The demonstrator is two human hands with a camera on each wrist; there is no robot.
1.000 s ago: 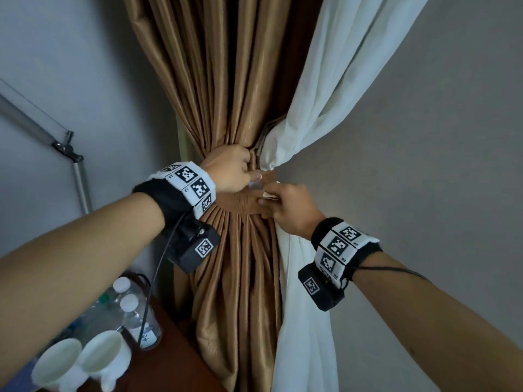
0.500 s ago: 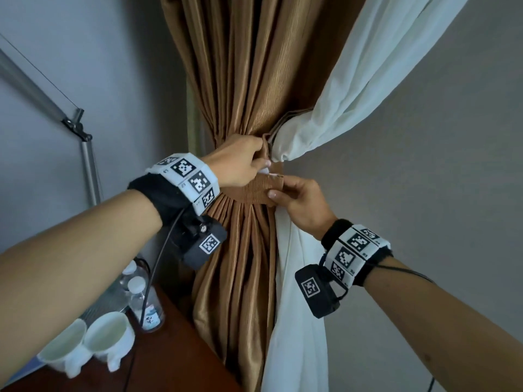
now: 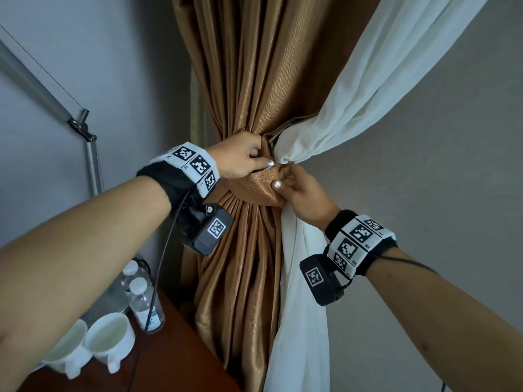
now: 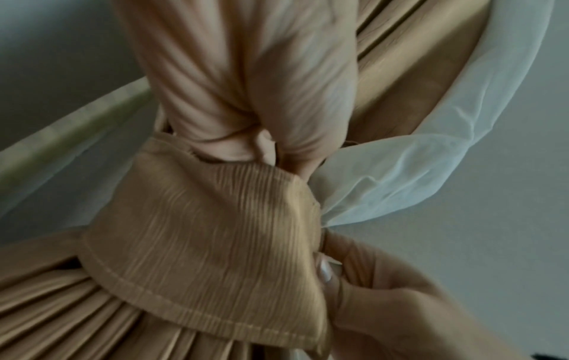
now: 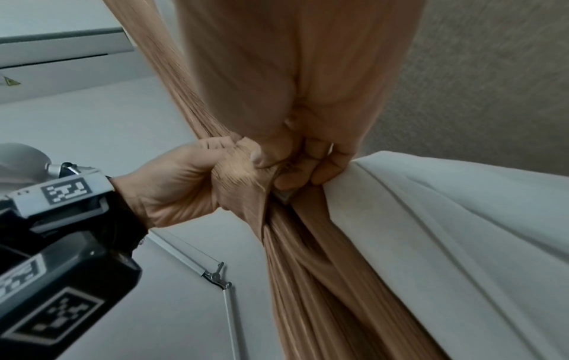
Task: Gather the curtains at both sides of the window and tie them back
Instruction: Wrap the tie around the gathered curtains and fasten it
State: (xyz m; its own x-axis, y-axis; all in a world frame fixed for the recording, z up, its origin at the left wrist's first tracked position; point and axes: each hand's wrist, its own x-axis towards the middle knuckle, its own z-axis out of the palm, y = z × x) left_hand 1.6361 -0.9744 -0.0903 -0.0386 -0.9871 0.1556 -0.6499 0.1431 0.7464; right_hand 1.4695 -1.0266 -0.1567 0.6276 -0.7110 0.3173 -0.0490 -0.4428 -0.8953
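A brown curtain (image 3: 254, 80) is bunched at its waist beside a white sheer curtain (image 3: 353, 94). A brown tie-back band (image 3: 254, 188) wraps the bunch. My left hand (image 3: 243, 159) grips the band's upper edge and the folds from the left. My right hand (image 3: 300, 190) pinches the band's right end, thumb on its face. In the left wrist view the band (image 4: 209, 243) fills the middle and the right hand (image 4: 385, 304) holds its end. In the right wrist view the left hand (image 5: 178, 180) clutches the band next to the right fingers (image 5: 320, 168).
A metal lamp arm (image 3: 90, 162) runs down the left wall. Below it a wooden table (image 3: 181, 349) carries two water bottles (image 3: 144, 304) and two white cups (image 3: 110, 338). A plain wall (image 3: 424, 165) lies right of the curtains.
Both hands stay on the band. The right thumb has slid onto the band's face and the hands have closed together at the band's right end.
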